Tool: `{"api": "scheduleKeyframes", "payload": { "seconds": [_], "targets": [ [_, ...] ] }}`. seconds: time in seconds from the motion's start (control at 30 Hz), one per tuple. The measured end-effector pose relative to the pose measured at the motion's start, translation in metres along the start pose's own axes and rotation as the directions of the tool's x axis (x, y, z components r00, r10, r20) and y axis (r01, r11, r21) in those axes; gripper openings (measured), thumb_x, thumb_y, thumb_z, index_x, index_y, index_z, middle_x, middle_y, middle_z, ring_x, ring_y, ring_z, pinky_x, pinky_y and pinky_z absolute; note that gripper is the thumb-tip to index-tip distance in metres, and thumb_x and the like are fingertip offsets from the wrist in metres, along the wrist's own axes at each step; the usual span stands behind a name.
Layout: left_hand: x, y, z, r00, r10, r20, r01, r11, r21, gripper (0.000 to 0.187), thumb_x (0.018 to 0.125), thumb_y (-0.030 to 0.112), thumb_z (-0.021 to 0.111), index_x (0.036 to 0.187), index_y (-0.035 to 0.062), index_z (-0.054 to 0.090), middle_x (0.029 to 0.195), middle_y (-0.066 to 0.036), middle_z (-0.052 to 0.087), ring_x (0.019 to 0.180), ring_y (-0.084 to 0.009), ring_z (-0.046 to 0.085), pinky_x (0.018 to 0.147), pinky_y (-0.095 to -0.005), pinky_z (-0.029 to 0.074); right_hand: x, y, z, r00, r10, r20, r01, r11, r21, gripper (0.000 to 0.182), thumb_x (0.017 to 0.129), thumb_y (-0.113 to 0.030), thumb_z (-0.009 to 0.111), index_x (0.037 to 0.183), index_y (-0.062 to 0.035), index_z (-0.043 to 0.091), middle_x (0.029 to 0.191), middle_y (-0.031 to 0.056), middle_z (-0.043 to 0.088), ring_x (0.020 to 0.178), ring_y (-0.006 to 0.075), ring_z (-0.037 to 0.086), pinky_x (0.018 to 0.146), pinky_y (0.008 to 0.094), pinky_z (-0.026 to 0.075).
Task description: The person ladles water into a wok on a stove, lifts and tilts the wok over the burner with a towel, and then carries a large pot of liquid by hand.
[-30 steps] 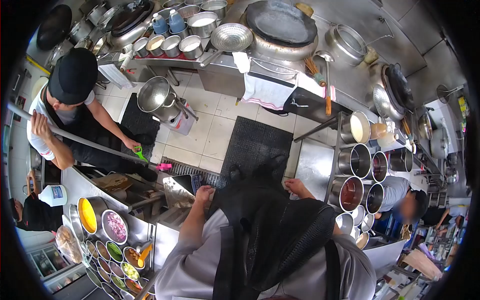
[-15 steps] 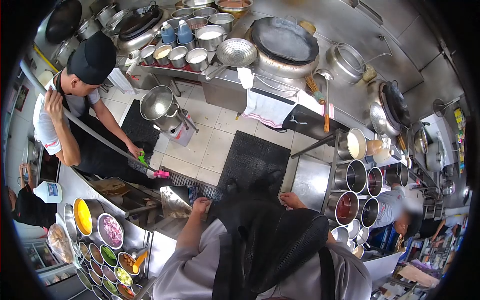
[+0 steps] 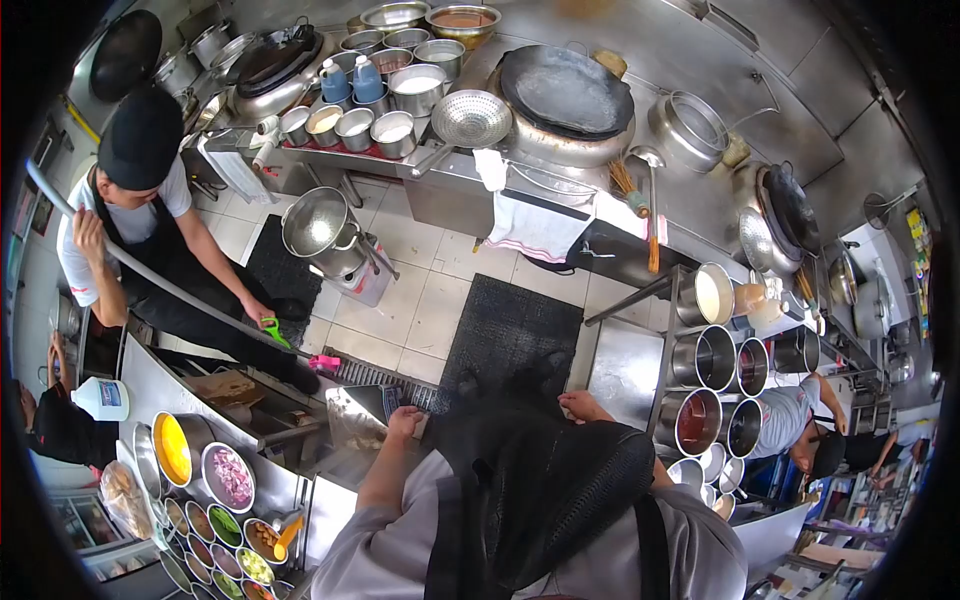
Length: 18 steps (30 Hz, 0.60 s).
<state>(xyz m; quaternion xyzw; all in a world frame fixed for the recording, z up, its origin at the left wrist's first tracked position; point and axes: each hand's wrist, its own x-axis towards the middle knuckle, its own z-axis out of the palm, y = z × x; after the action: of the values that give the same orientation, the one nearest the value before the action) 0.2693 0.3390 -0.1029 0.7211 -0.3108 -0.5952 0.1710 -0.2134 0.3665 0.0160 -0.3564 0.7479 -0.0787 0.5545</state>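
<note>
My left hand is closed at the left of my black apron, beside a metal panel; what its fingers hold, if anything, is too small to tell. On the apron's other side, my right hand has its fingers curled in, near a flat steel surface. Whether something is between those fingers cannot be made out. Ahead of me lies a black floor mat.
At the left, a co-worker grips a long pole with a pink end and a green tool. A large pot stands ahead, woks line the back counter, and ingredient tins are lower left.
The co-worker at the left has shifted left and leans lower, the green tool moving slightly left and down. My hands have barely moved.
</note>
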Motion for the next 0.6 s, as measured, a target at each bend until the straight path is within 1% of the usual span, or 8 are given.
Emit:
{"api": "scheduleKeyframes", "payload": {
  "seconds": [0.1, 0.17, 0.2, 0.27, 0.3, 0.4, 0.57, 0.6],
  "targets": [
    [0.008, -0.005, -0.001, 1.000, 0.017, 0.010, -0.017, 1.000, -0.002, 0.040, 0.073, 0.017, 0.077, 0.108, 0.0008, 0.067, 0.093, -0.008, 0.071, 0.084, -0.0167, 0.066, 0.078, -0.0283, 0.052, -0.001, -0.006, 0.001, 0.999, -0.035, -0.009, 0.035, 0.996, -0.086, 0.032, 0.086, -0.026, 0.062, 0.112, -0.0097, 0.070, 0.075, 0.0093, 0.069, 0.051, 0.0151, 0.061, 0.048, 0.0309, 0.050],
    [0.008, -0.004, -0.001, 1.000, 0.024, 0.000, -0.024, 1.000, 0.009, 0.040, 0.073, 0.018, 0.077, 0.108, 0.0001, 0.067, 0.094, -0.009, 0.071, 0.085, -0.0171, 0.066, 0.079, -0.0281, 0.052, -0.002, -0.009, 0.000, 1.000, -0.027, -0.003, 0.027, 0.996, -0.087, 0.033, 0.085, -0.026, 0.062, 0.112, -0.0092, 0.069, 0.078, 0.0087, 0.070, 0.054, 0.0154, 0.063, 0.051, 0.0313, 0.051],
    [0.010, -0.007, -0.002, 0.999, 0.028, 0.022, -0.027, 0.999, -0.021, 0.040, 0.073, 0.018, 0.077, 0.107, -0.0004, 0.067, 0.094, -0.010, 0.071, 0.085, -0.0173, 0.066, 0.079, -0.0282, 0.052, -0.002, -0.011, 0.001, 1.000, -0.023, 0.002, 0.023, 0.996, -0.089, 0.034, 0.084, -0.026, 0.062, 0.113, -0.0090, 0.069, 0.080, 0.0084, 0.070, 0.056, 0.0156, 0.064, 0.052, 0.0316, 0.052],
    [0.017, -0.015, -0.003, 0.997, 0.035, 0.065, -0.029, 0.996, -0.082, 0.040, 0.073, 0.019, 0.077, 0.106, -0.0013, 0.067, 0.093, -0.010, 0.071, 0.085, -0.0175, 0.066, 0.079, -0.0285, 0.052, 0.000, -0.011, 0.003, 0.998, -0.054, -0.014, 0.052, 0.992, -0.118, 0.033, 0.085, -0.025, 0.061, 0.112, -0.0093, 0.069, 0.080, 0.0080, 0.070, 0.057, 0.0154, 0.064, 0.051, 0.0314, 0.051],
    [0.016, -0.016, -0.004, 0.997, 0.041, 0.060, -0.038, 0.997, -0.060, 0.040, 0.073, 0.019, 0.077, 0.106, -0.0017, 0.067, 0.093, -0.010, 0.071, 0.084, -0.0174, 0.066, 0.079, -0.0285, 0.052, 0.001, -0.009, 0.004, 0.998, -0.067, -0.021, 0.064, 0.989, -0.134, 0.032, 0.085, -0.025, 0.061, 0.112, -0.0095, 0.070, 0.080, 0.0078, 0.070, 0.058, 0.0153, 0.064, 0.050, 0.0313, 0.051],
    [0.014, -0.017, -0.009, 0.998, 0.039, 0.054, -0.038, 0.999, -0.018, 0.039, 0.074, 0.018, 0.078, 0.105, -0.0023, 0.067, 0.091, -0.010, 0.070, 0.083, -0.0171, 0.066, 0.077, -0.0286, 0.052, 0.005, -0.006, 0.008, 1.000, -0.005, 0.017, 0.005, 1.000, -0.011, 0.030, 0.085, -0.025, 0.062, 0.110, -0.0099, 0.071, 0.077, 0.0065, 0.069, 0.059, 0.0147, 0.064, 0.049, 0.0314, 0.051],
    [-0.005, 0.001, -0.013, 0.998, -0.006, 0.060, 0.012, 0.995, -0.096, 0.039, 0.072, 0.016, 0.078, 0.105, -0.0022, 0.067, 0.092, -0.010, 0.070, 0.083, -0.0175, 0.066, 0.078, -0.0288, 0.052, 0.016, 0.002, 0.014, 1.000, 0.001, 0.030, 0.001, 0.998, -0.065, 0.029, 0.086, -0.025, 0.062, 0.109, -0.0108, 0.071, 0.071, 0.0060, 0.065, 0.055, 0.0127, 0.061, 0.046, 0.0306, 0.052],
    [0.001, -0.004, -0.012, 0.999, -0.006, 0.046, 0.010, 0.996, -0.088, 0.039, 0.072, 0.016, 0.078, 0.105, -0.0022, 0.067, 0.092, -0.010, 0.070, 0.084, -0.0178, 0.066, 0.078, -0.0291, 0.052, 0.018, 0.002, 0.013, 0.999, -0.002, 0.038, 0.004, 0.997, -0.071, 0.029, 0.086, -0.025, 0.062, 0.109, -0.0110, 0.071, 0.070, 0.0060, 0.065, 0.055, 0.0123, 0.061, 0.045, 0.0304, 0.052]
  ]
}}
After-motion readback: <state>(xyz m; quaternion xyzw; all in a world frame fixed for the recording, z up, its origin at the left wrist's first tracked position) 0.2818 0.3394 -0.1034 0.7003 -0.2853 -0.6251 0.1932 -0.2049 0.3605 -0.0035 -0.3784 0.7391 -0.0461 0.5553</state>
